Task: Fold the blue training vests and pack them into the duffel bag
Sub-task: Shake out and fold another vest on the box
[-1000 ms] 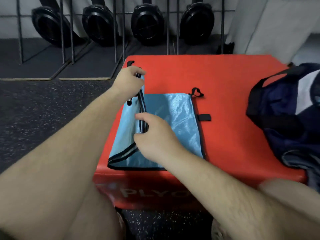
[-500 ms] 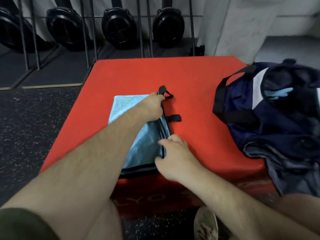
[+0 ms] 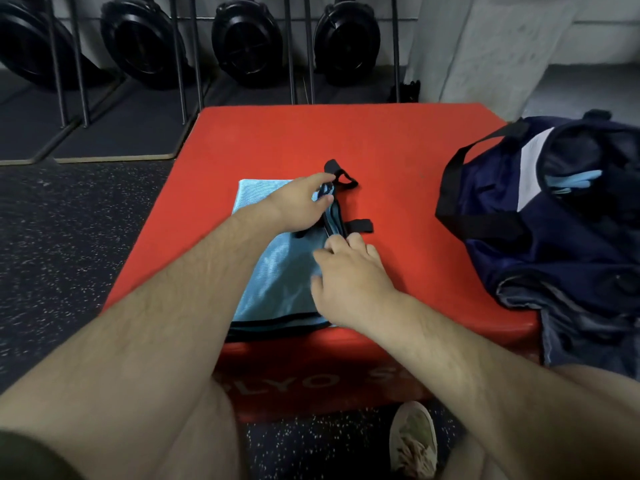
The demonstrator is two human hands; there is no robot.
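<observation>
Surface (image 3: 398, 188) just left of duffel bag (image 3: 536, 258) bare, hand passes; bag's raised strap (image 3: 450, 171) blocks; vest (image 3: 277, 271) further left.

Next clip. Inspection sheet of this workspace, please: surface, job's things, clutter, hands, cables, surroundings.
Surface: red padded plyo box on a dark speckled floor.
Job's things: blue vest folded flat at the box's near edge, black straps sticking out on its right; navy duffel bag open at the box's right side, partly over its edge, with a light blue item showing inside.
Clutter: nothing seen.
Hands: left hand pinches the vest's far right corner; right hand has its fingertips at the vest's right edge, grip unclear.
Cables: nothing seen.
Surroundings: black weight plates upright behind the box; a shoe on the floor below it.
</observation>
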